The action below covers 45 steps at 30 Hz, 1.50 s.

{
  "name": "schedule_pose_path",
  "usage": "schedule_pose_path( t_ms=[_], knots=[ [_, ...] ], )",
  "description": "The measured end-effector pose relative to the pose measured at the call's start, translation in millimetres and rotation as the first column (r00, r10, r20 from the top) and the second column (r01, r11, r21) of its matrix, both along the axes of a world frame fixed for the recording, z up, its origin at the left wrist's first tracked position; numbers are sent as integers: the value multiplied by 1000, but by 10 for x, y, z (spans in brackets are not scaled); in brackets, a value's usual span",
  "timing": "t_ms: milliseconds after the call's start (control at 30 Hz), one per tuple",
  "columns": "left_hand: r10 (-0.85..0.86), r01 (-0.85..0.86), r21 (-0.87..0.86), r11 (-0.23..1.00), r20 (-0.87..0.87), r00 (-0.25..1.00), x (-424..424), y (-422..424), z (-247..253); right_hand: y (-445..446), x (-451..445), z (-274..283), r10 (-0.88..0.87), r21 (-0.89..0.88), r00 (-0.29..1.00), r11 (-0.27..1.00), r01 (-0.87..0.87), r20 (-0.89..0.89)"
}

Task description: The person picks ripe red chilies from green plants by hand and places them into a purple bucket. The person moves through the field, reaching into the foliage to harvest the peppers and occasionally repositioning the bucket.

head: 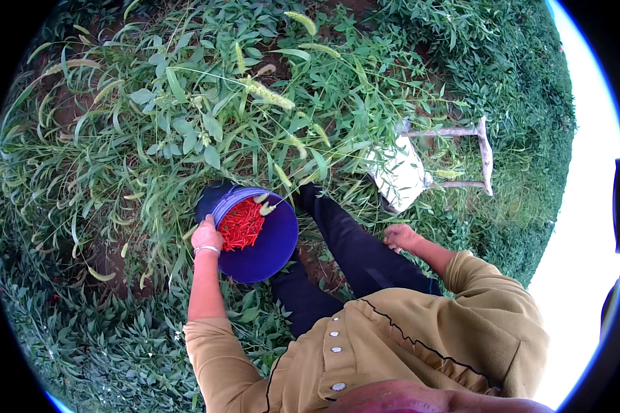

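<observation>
My left hand (206,236), with a pale band at the wrist, grips the rim of a blue-purple plastic bucket (261,258). The bucket is tilted, its mouth turned up towards me. Slim red chili peppers (242,224) lie heaped against one side inside it, and a grass seed head hangs across its far rim. My right hand (399,237) hangs beside my right thigh with the fingers partly curled. Nothing shows in it, though the inside of the palm is hidden.
Tall weeds with foxtail seed heads (266,93) stand ahead, over patches of brown soil. To the right, a wooden frame (485,155) joins a white sheet-like piece (400,173) among the grass. Dense leafy plants (98,340) grow at lower left. My dark-trousered legs (349,235) stand beside the bucket.
</observation>
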State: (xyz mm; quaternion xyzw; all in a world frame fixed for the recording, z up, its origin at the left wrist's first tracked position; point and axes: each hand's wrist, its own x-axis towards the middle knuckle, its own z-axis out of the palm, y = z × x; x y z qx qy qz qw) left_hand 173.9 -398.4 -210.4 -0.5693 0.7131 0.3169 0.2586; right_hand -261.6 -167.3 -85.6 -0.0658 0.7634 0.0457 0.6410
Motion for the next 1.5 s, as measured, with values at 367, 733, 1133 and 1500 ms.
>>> schedule_pose_path(
  t_ms=[367,733,1133,1500],
  knots=[
    [-333,308,-128,943,-335,881,-1625,-95,1160,252,-140,-250,-556,16,830,831,557,-39],
    [-505,442,-282,851,-668,547,-3468,-406,2191,64,-292,212,-917,-103,21,-22,994,399],
    [-725,652,-424,628,-622,294,-4483,-675,3381,-70,-920,967,-277,436,-768,-691,577,577],
    [-343,125,-379,917,-588,732,-3234,-1740,2260,-1657,-1204,745,-672,-476,470,195,857,572]
  ],
)
